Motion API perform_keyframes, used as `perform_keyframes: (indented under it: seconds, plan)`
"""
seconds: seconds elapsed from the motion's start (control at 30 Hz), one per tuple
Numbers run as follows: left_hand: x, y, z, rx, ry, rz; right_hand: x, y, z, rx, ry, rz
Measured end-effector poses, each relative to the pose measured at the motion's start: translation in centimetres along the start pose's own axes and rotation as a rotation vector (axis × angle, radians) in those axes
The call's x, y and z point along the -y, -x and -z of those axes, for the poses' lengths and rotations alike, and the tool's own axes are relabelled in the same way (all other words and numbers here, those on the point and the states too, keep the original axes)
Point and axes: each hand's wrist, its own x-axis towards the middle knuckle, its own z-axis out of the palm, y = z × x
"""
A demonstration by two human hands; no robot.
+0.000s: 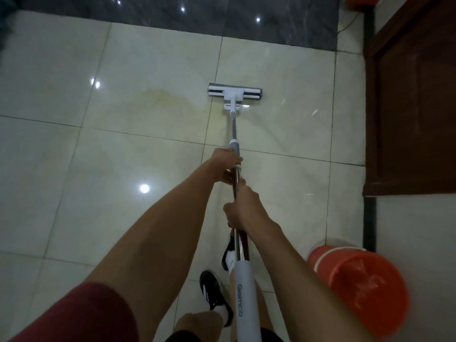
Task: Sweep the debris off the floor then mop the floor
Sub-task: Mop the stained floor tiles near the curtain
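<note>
Both hands grip the mop point(235, 154) on its stiff, likely light metal shaft, the left hand point(225, 162) curled nearer the sponge head point(235, 92), the right hand point(243, 208) behind it, head flat on the glossy, probably slippery floor point(123, 144) beyond the orange bucket point(365, 290).

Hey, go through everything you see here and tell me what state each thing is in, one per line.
White flat-head mop: head flat on the floor, handle tilted toward the person.
Left hand: grips the mop handle, farther down.
Right hand: grips the handle, nearer the body.
Orange plastic bucket: upright, on the right.
Cream tiled floor: glossy, yellowish stain left of the mop head.
Brown wooden door: closed.
</note>
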Motion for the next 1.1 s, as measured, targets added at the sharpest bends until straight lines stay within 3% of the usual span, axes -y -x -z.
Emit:
perform_keyframes:
  seconds: [0.27,0.57,0.83,1.1]
  plan:
    - [12.3,6.3,3.6,0.012,0.102,0.037,-3.4,9.0,-8.9,0.088,0.03,0.026]
    - [20.2,10.7,4.3,-0.004,0.211,0.051,-6.8,14.2,-13.2,0.173,0.115,0.083]
    - [27.4,16.3,-3.0,-0.027,0.229,0.033,-16.3,20.3,-12.6,0.2,0.271,0.127]
    - [34.9,21.1,-11.9,-0.103,0.427,0.125,-27.0,26.5,-12.1,0.158,0.286,0.166]
